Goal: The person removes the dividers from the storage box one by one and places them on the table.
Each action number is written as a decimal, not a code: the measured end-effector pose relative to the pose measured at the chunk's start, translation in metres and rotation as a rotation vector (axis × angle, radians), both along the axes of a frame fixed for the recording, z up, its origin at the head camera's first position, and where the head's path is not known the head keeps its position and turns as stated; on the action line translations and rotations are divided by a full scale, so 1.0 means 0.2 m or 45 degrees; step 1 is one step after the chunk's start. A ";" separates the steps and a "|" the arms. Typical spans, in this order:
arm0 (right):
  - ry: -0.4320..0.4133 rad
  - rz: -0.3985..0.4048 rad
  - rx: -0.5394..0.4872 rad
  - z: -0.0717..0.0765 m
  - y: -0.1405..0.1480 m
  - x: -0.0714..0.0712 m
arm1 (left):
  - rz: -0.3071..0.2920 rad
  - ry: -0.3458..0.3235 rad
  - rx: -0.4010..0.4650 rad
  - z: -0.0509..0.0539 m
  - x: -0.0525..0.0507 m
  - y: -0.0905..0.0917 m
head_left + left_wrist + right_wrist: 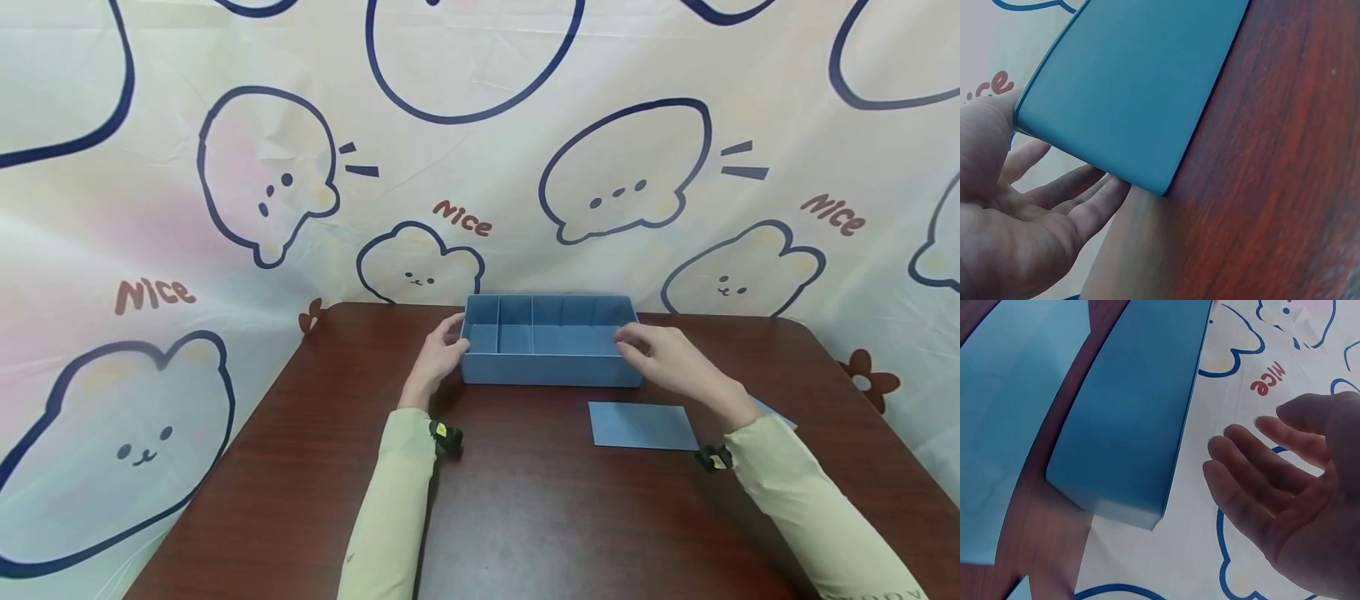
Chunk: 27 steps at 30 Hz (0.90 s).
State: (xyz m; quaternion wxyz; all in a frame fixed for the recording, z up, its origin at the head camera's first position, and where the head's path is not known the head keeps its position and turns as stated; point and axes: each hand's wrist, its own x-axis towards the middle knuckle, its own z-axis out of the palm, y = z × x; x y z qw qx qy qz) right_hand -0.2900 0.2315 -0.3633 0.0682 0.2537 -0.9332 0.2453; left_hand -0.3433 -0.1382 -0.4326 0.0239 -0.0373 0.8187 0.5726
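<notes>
- The blue box (551,371) sits upright near the far edge of the worktop (525,517).
- Left hand (438,354): thumb and fingers hold the box's left end.
- Right hand (663,354): fingers loosely curved, holding nothing, beside the box's right end.
- A blue sheet (641,426) lies nearer the front edge; another blue piece (1022,590) shows partly.

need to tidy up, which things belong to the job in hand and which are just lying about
Likely in the job:
blue compartment box
left hand, on its end
right hand, near its other end

Lying about, perhaps loose parts:
flat blue panel
second blue piece, partly hidden
</notes>
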 end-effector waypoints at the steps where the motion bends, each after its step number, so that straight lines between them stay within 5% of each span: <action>1: 0.005 -0.005 -0.007 0.00 -0.01 0.00 | 0.000 0.001 -0.001 0.00 0.00 0.00; 27: 0.026 -0.081 -0.170 0.01 -0.29 -0.11 | -0.007 -0.005 0.018 0.00 0.00 0.00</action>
